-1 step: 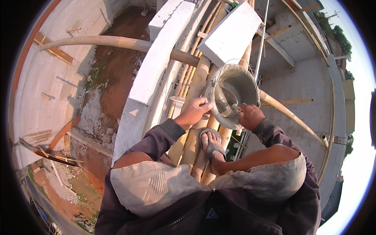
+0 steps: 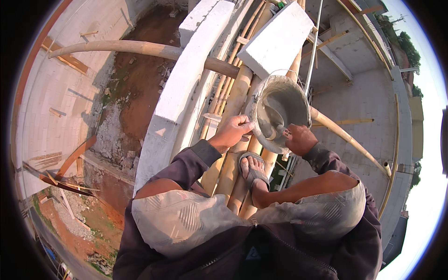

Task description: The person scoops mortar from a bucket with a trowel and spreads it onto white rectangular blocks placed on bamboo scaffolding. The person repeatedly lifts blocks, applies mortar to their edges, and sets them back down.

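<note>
A mortar-caked bucket (image 2: 298,107) sits tilted on the bamboo poles just past my foot, its open mouth toward me. My left hand (image 2: 229,134) pinches the left side of its rim, thumb and fingers closed. Inside the mouth, my right hand (image 2: 301,139) is wrapped round the handle of a trowel (image 2: 274,112). The trowel's blade rests in grey wet mortar (image 2: 265,125) and is partly smeared with it. A thin wire handle arches over the bucket's far side.
Beyond the bucket, a white block (image 2: 275,39) lies across the bamboo poles (image 2: 235,95). A pale block wall (image 2: 179,88) runs along my left, with a deep drop to bare earth (image 2: 135,84) behind it. One sandalled foot (image 2: 253,168) stands on the poles; another drop opens at right.
</note>
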The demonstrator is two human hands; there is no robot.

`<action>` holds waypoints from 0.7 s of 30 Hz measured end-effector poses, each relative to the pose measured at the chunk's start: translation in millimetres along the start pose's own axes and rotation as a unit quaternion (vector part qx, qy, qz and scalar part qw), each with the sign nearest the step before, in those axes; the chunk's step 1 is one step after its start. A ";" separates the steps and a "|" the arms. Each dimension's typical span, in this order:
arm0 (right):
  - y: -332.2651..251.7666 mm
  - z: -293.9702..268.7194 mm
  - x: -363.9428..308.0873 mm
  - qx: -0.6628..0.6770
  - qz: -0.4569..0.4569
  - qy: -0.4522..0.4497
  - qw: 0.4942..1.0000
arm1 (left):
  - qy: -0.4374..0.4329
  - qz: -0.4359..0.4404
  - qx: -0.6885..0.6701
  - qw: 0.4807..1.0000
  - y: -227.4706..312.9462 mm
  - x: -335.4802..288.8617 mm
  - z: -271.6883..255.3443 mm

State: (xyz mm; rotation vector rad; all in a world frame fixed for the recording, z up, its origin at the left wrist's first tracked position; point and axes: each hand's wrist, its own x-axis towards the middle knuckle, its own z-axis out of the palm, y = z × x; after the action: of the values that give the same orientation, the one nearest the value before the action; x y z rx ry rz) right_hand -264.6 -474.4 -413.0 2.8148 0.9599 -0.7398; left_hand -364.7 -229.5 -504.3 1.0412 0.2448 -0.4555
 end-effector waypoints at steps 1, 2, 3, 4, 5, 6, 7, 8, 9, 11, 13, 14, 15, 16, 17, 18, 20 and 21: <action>5.8 -2.1 -4.5 0.051 0.003 0.015 0.999 | 0.001 -0.007 0.011 1.000 -0.6 -0.5 -1.4; 17.1 -10.5 -10.6 0.087 0.021 -0.005 0.996 | 0.006 -0.013 0.020 1.000 -1.6 -1.2 -2.9; 29.9 -20.9 -16.0 0.110 0.039 -0.018 0.993 | 0.015 -0.019 0.018 1.000 -3.5 -2.4 -3.8; 42.3 -29.8 -22.9 0.222 0.074 -0.045 0.971 | 0.009 -0.029 0.030 0.999 -5.4 -2.7 -5.3; 53.8 -36.8 -31.3 0.312 0.117 -0.065 0.941 | 0.003 -0.034 0.037 0.999 -7.4 -2.1 -6.6; 64.9 -43.2 -40.3 0.413 0.152 -0.083 0.894 | -0.003 -0.038 0.044 0.998 -9.6 -0.8 -8.6; 74.3 -47.9 -49.7 0.516 0.171 -0.105 0.833 | -0.021 -0.040 0.043 0.998 -11.6 0.1 -11.5; 80.9 -47.3 -52.4 0.517 0.179 -0.080 0.833 | -0.029 -0.030 0.051 0.998 -11.9 4.6 -15.6; 85.4 -46.0 -56.4 0.542 0.152 -0.079 0.823 | -0.028 -0.026 0.054 0.998 -14.7 3.8 -17.0; 90.7 -45.0 -62.6 0.544 0.165 -0.067 0.820 | -0.015 -0.017 0.066 0.998 -17.4 -3.7 -28.4; 90.0 -47.3 -61.1 0.491 0.185 -0.061 0.849 | -0.004 -0.005 0.084 0.996 -19.0 -18.8 -40.3; 86.3 -48.8 -58.2 0.490 0.137 -0.052 0.859 | 0.008 0.008 0.072 0.997 -20.5 -31.3 -46.4; 87.7 -65.1 -57.3 0.464 0.131 -0.100 0.871 | 0.020 0.016 0.059 0.998 -22.3 -45.7 -51.1; 84.2 -76.8 -51.0 0.510 0.091 -0.117 0.847 | 0.039 0.010 0.054 0.998 -23.0 -61.4 -56.1; 77.5 -88.1 -44.5 0.535 0.075 -0.133 0.831 | 0.061 0.027 0.030 0.997 -24.1 -79.4 -59.5; 68.8 -100.5 -35.3 0.557 0.061 -0.151 0.814 | 0.088 0.031 0.012 0.996 -25.7 -98.6 -62.5; 46.1 -129.1 -7.8 0.538 0.018 -0.156 0.828 | 0.139 0.094 0.024 0.986 -31.6 -141.8 -69.3; 32.2 -144.1 11.3 0.528 -0.016 -0.158 0.834 | 0.172 0.132 0.015 0.976 -34.2 -162.6 -73.8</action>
State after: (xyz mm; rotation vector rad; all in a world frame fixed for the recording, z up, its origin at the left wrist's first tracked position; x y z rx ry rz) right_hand -177.4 -461.9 -294.0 3.2367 0.6191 -2.2316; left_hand -522.7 -139.6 -501.0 1.1609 0.4010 -0.0364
